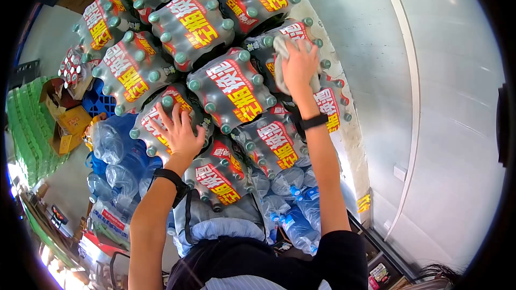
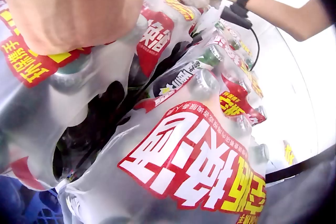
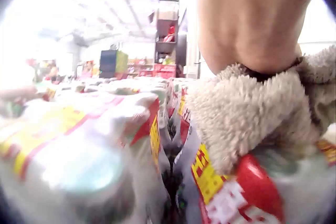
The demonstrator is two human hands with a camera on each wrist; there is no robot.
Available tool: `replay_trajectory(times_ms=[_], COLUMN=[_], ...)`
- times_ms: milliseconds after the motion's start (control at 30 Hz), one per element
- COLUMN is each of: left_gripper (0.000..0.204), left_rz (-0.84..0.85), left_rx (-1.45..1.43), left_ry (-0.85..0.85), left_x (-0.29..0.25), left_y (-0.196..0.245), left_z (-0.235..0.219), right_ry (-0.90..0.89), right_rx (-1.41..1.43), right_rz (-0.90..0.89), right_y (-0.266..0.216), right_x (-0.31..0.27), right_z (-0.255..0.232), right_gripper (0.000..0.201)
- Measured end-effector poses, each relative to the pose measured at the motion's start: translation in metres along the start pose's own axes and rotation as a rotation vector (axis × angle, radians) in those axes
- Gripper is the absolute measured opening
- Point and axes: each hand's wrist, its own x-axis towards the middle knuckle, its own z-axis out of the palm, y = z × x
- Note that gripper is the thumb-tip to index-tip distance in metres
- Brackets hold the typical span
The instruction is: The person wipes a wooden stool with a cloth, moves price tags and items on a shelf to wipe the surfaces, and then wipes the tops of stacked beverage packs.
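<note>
My right hand [image 1: 300, 67] grips a beige, fluffy cloth [image 3: 236, 113] against the top of a shrink-wrapped pack of bottles [image 1: 295, 30] beside the white wall. The cloth bunches up under the palm and sticks out past the fingers. My left hand [image 1: 180, 135] rests with spread fingers on another wrapped bottle pack [image 1: 146, 123], at the left front of the stack. Green bottle caps bulge through the clear film, and red and yellow printed labels run across each pack. In the left wrist view, a neighbouring pack [image 2: 191, 155] lies close beside that hand, past a dark gap.
More wrapped bottle packs [image 1: 193, 24] fill the stack's middle and back. Large clear water jugs [image 1: 121, 177] stand at the left, with blue-capped bottles [image 1: 298, 225] at the front right. A yellow carton [image 1: 72, 123] lies farther left. The white wall [image 1: 451, 102] bounds the right side.
</note>
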Motion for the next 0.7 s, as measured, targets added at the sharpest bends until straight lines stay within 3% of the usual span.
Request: replay_trajectory(times_ms=[67,133,200,233,267,333,533,600,700], left_gripper=[0.041,0.041,0.039,0.040,0.040,0.041,0.041,0.044,0.044], left_rz=[0.001,-0.002,0.016,0.006,0.006,0.011,0.000,0.000,0.013], left_rx=[-0.008,-0.012,-0.012,-0.025,-0.022,-0.016,-0.037,0.000,0.012], left_ry=[0.006,0.014,0.027,0.028,0.034,0.039,0.045,-0.007,0.003], left_x=[-0.001,0.000,0.000,0.000,0.002,-0.001,-0.002,-0.002,-0.001], left_y=[-0.001,-0.001,-0.002,-0.001,-0.002,-0.002,0.000,0.000,0.002], left_z=[0.001,0.002,0.001,0.001,0.001,0.002,0.002,0.000,0.001], right_ry=[0.143,0.125,0.060,0.184,0.190,-0.003,0.124,0.301,0.271], right_rx=[-0.042,-0.041,-0.057,0.042,0.044,0.059,0.020,0.039,0.079], right_rz=[0.061,0.026,-0.098,-0.078,-0.079,-0.075,-0.139,-0.207,-0.123], right_y=[-0.007,-0.016,-0.026,-0.023,-0.021,-0.017,-0.022,-0.019,-0.022], right_x=[0.033,0.045,0.033,0.012,-0.004,-0.025,-0.014,-0.017,0.002], right_z=[0.011,0.011,0.005,0.010,0.007,-0.003,0.008,0.014,0.011], right_gripper=[0.044,0.044,0.044,0.045,0.045,0.046,0.042,0.039,0.040])
